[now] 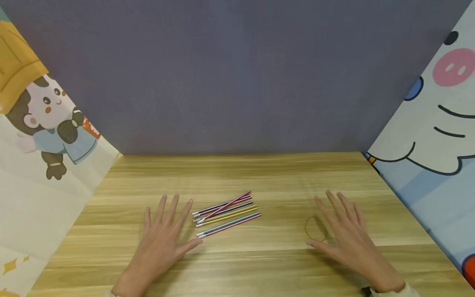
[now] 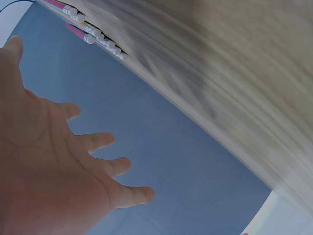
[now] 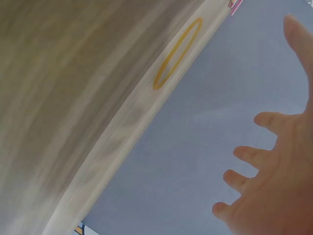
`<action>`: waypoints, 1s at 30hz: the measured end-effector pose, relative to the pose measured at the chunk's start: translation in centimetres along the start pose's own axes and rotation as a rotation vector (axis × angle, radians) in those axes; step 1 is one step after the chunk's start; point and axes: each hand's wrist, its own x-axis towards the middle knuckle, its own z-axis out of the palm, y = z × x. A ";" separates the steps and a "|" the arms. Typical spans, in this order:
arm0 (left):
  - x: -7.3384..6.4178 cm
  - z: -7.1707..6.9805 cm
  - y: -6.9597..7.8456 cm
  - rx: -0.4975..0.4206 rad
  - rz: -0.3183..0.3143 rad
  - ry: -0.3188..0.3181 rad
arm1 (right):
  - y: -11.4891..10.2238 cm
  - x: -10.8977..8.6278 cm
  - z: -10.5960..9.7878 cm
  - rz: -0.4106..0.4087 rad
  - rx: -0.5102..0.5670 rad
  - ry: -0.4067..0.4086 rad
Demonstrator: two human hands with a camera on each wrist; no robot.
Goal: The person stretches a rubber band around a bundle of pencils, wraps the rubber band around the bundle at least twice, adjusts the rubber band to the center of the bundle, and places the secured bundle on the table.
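Note:
Several thin pencils point(image 1: 227, 217) in red, black, yellow and pale blue lie on the table in a loose group, one red pencil slanting across the others. Their white eraser ends point(image 2: 93, 34) face my left hand point(image 1: 159, 243), which hovers just left of them with fingers spread and holds nothing. A thin yellow rubber band point(image 1: 305, 228) lies as a loop on the right part of the table. Beside it, my right hand point(image 1: 346, 237) hangs over the wood with spread fingers, its thumb overlapping the loop's lower edge in the head view. In the right wrist view the rubber band point(image 3: 158, 81) shows whole.
The wood-grain table point(image 1: 237, 272) ends at a plain grey-blue panel point(image 1: 237, 82) along the back. Cartoon-printed panels stand at the left point(image 1: 52, 198) and right point(image 1: 419, 136) sides.

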 end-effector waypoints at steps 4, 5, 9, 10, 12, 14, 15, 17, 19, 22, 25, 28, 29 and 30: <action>0.0 0.0 -0.1 -0.003 -0.002 -0.003 | -0.1 0.2 0.2 -0.018 -0.011 -0.008; 0.0 0.1 -0.1 -0.009 -0.004 -0.010 | -0.2 0.1 0.3 -0.020 -0.013 -0.012; -0.2 0.3 0.1 -0.035 -0.005 -0.031 | -0.5 0.0 0.5 -0.028 -0.007 -0.024; -0.1 0.3 0.1 -0.039 -0.003 -0.032 | -0.6 0.0 0.5 -0.030 -0.006 -0.025; 0.0 0.4 0.3 -0.043 0.004 -0.025 | -0.8 0.3 0.4 -0.037 -0.005 -0.028; 0.1 0.4 0.5 -0.043 0.012 -0.012 | -1.0 0.7 0.3 -0.045 -0.002 -0.038; 0.2 0.3 0.7 -0.042 0.017 -0.003 | -1.1 1.0 0.3 -0.050 0.000 -0.045; 0.2 0.2 0.9 -0.031 0.032 0.013 | -1.4 1.5 0.3 -0.058 0.010 -0.066; 0.1 0.0 1.1 -0.022 0.044 0.013 | -1.9 2.0 0.5 -0.064 0.028 -0.092; 0.0 -0.2 1.5 -0.001 0.059 -0.006 | -2.8 2.8 0.8 -0.081 0.053 -0.126; 0.0 -0.2 1.8 0.025 0.068 -0.027 | -3.8 3.7 1.2 -0.104 0.078 -0.149; 0.1 -0.1 2.3 0.030 0.084 -0.048 | -4.8 4.6 1.6 -0.136 0.089 -0.163; 0.1 0.0 2.5 0.023 0.092 -0.059 | -5.1 4.9 1.8 -0.149 0.092 -0.165; 0.1 0.1 2.8 0.013 0.102 -0.072 | -5.4 5.1 2.0 -0.162 0.095 -0.168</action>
